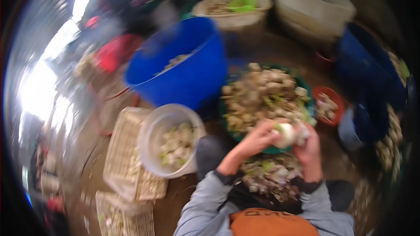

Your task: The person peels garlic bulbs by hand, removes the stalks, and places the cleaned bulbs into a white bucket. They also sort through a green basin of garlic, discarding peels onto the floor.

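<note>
My left hand [261,139] is closed around a smooth white garlic bulb [286,135] with a bit of green on it. My right hand [308,146] is closed on whitish, papery-looking garlic skin [302,133] beside the bulb; motion blur hides its detail. Both hands are over the near edge of a green basin [311,100], heaped with pale garlic bulbs [256,89], some with green stems. Below the hands, between my legs, lies a pile of purplish-white peelings [271,175].
At my left stands a translucent bucket [146,142] of white bulbs, touching a woven-look crate [114,157]; another crate [127,218] is nearer. A large blue tub [192,78] stands beyond. To the right are a red bowl [339,105] of small pieces and dark blue tubs [365,65].
</note>
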`<state>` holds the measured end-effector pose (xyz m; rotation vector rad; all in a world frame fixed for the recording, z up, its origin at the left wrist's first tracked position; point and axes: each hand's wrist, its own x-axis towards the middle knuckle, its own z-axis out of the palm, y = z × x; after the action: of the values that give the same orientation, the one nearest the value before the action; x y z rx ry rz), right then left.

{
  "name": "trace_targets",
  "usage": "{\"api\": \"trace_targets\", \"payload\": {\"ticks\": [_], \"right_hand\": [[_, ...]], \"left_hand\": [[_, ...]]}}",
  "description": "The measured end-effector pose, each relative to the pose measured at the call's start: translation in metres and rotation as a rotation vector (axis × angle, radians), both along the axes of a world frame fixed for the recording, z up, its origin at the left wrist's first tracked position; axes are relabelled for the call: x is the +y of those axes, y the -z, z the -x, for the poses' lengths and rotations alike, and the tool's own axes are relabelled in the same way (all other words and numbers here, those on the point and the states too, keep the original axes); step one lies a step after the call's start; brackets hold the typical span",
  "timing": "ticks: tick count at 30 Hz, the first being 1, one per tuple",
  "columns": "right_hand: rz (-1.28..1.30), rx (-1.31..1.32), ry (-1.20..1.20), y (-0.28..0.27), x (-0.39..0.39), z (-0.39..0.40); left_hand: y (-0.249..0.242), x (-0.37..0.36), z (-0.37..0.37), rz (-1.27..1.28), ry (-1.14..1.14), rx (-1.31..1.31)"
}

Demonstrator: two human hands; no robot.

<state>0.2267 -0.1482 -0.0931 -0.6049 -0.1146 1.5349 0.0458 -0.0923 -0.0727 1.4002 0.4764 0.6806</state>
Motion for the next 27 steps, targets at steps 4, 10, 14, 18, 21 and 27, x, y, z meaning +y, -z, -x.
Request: {"api": "trace_targets", "payload": {"ticks": [4,10,14,18,21,27], "right_hand": [[-0.094,-0.741,0.003,-0.005,-0.002,0.021],[-0.226,-0.231,0.147,-0.054,-0.008,-0.008],[0.033,-1.091,-0.498,0.032,-0.009,-0.035],[-0.402,-1.947,-0.525,0.005,0.01,0.009],[-0.709,-1.977,0.062,-0.028,0.043,0.036],[-0.946,-2.039,-0.392,0.08,0.032,0.031]], "left_hand": [[0.02,-0.019,-0.024,0.067,-0.544,-0.022],[0.014,0.002,-0.008,0.903,-0.4,-0.608],[0.017,0.014,0.003,0.907,-0.438,-0.666],[0.01,0.017,0.009,0.711,-0.567,-0.509],[0.014,0.017,0.007,0.752,-0.692,-0.258],[-0.023,0.036,0.055,0.384,-0.633,-0.691]]}}
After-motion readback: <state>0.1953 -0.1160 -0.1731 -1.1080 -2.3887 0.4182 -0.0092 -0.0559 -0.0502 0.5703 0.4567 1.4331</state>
